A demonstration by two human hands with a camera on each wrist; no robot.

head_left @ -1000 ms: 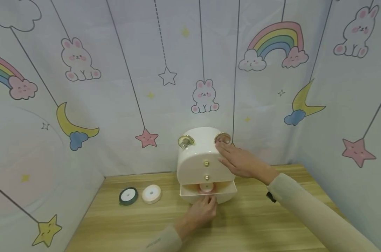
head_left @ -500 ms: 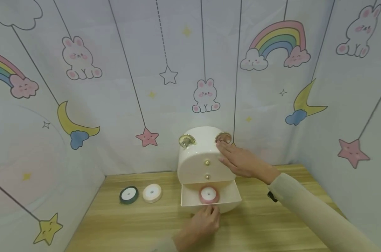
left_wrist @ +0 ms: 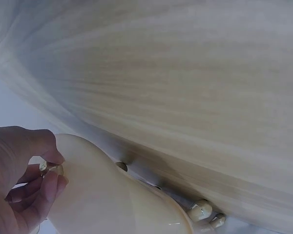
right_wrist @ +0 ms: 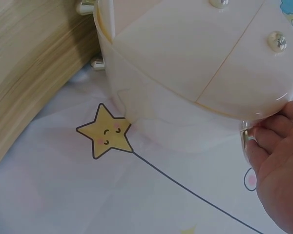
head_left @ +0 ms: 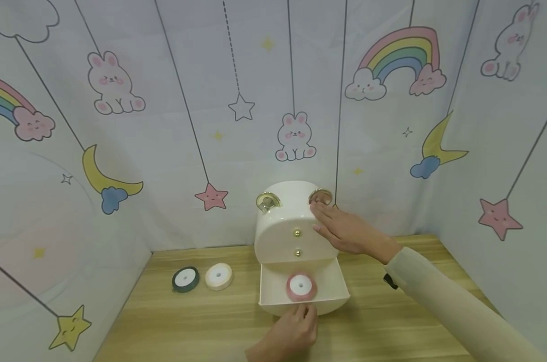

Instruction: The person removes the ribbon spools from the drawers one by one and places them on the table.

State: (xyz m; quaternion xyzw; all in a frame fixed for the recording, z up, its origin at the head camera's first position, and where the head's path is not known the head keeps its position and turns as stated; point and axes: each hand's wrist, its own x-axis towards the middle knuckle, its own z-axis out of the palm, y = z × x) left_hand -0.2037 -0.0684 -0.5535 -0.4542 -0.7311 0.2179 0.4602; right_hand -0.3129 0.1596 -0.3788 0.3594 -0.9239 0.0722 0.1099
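A cream storage box (head_left: 273, 244) with a rounded top, gold ear-like rings and gold knobs stands against the back wall. Its bottom drawer (head_left: 271, 286) is pulled out, and a pink ribbon roll (head_left: 301, 286) with a white centre lies flat inside. My left hand (head_left: 291, 329) is at the drawer front; in the left wrist view its thumb and fingers pinch the gold drawer knob (left_wrist: 54, 169). With fingers extended, my right hand (head_left: 348, 231) rests on the box's upper right side by the right gold ring (head_left: 321, 196).
To the left of the box, a dark green ribbon roll (head_left: 185, 279) and a cream ribbon roll (head_left: 218, 276) lie on the wooden table (head_left: 178, 327). Patterned fabric walls (head_left: 165, 151) with rabbits, stars and moons enclose the table's back and sides.
The bottom drawer has slid out towards me along with my left hand, uncovering the whole pink ribbon roll. My right hand stays on the box.
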